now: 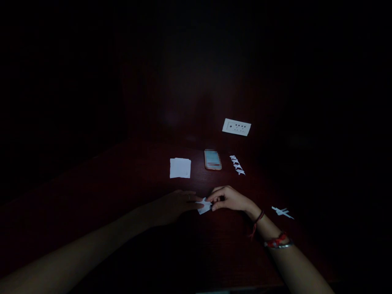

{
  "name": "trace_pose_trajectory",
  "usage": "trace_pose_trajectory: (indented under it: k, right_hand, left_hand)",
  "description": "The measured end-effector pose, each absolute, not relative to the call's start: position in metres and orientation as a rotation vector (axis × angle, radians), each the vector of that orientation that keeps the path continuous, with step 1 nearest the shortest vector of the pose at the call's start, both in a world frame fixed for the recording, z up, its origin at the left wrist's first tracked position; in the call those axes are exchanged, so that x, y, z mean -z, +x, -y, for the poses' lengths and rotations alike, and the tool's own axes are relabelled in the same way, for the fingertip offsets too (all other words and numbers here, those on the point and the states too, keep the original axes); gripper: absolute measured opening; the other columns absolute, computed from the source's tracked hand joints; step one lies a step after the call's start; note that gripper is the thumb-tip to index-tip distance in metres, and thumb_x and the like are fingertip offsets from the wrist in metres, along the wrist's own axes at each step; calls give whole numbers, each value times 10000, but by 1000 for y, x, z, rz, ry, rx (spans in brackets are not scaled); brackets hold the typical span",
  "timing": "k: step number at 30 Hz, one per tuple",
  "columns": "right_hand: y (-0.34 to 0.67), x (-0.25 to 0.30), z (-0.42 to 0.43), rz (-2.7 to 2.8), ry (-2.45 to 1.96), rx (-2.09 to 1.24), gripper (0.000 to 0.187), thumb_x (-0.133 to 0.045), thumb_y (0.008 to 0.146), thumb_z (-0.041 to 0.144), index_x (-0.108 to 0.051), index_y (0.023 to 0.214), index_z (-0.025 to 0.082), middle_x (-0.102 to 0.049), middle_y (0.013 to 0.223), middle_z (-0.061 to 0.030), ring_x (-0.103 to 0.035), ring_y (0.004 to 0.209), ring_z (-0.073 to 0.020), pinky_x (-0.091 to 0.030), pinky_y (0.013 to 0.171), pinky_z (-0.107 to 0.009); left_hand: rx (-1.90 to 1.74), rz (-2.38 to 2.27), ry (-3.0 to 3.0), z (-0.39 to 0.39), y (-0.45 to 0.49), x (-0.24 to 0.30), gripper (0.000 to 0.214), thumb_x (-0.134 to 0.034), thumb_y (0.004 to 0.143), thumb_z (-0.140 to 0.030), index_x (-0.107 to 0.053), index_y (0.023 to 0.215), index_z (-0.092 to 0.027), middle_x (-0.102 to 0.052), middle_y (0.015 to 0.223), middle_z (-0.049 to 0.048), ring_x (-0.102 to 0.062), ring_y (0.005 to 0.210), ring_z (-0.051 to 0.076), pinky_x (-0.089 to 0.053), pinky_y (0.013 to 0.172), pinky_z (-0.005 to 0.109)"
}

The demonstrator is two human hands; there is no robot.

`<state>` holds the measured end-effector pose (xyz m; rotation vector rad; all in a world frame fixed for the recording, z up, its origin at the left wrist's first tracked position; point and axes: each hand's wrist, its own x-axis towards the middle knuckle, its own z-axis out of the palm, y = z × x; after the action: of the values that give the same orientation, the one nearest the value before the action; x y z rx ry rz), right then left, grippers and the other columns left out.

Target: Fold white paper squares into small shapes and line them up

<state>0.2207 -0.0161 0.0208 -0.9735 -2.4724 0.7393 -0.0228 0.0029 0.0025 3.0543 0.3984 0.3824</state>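
pinching paper scrap (pixel 204 206) both hands, long axis left-right

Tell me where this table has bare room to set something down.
Bare wood lies left of the white paper square, and between the forearms near the front edge. Crowded behind the hands and their paper piece: square, phone and cut paper strip in a row; paper scraps right of the right hand.

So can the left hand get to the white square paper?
Probably yes: the white square paper lies just past the left hand, with nothing between them. That hand is resting on the small paper piece, though, which the right hand pinches.
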Motion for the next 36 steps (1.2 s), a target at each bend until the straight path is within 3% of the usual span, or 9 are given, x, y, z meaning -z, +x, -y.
trace_pose_trajectory:
  k: [7,13,20,36]
  right_hand:
    - [219,-21,17,2478,-968,-652,227,-493,766,310,-630,856,154,-586,788,-40,-532,703,-103,-404,634,-199]
    - [213,-20,18,2413,-1053,-487,156,-490,764,238,-603,782,133,-555,729,-23,-500,628,-87,-390,584,-187]
    - [206,-14,14,2357,-1166,-343,91,-491,730,164,-558,679,130,-510,651,-1,-460,594,-81,-358,564,-181]
    - [201,-9,10,2254,-1327,-438,66,-510,686,165,-542,636,136,-538,633,9,-474,595,-81,-357,570,-180]
  left_hand:
    - [-353,-429,3067,-2,-23,-3,622,-440,715,7,-302,1235,-306,-357,1272,-5,-263,1178,217,-270,913,370]
    - [-415,-373,3079,-2,-19,-6,587,-431,722,1,-330,1225,-286,-389,1243,27,-330,1132,203,-277,901,363]
    - [-330,-440,3068,-2,-18,-6,631,-432,700,1,-301,1237,-304,-357,1272,-10,-300,1154,215,-266,907,376]
    - [-373,-467,3081,-4,-14,2,609,-428,719,-13,-292,1239,-299,-384,1255,-12,-316,1145,212,-262,900,377]
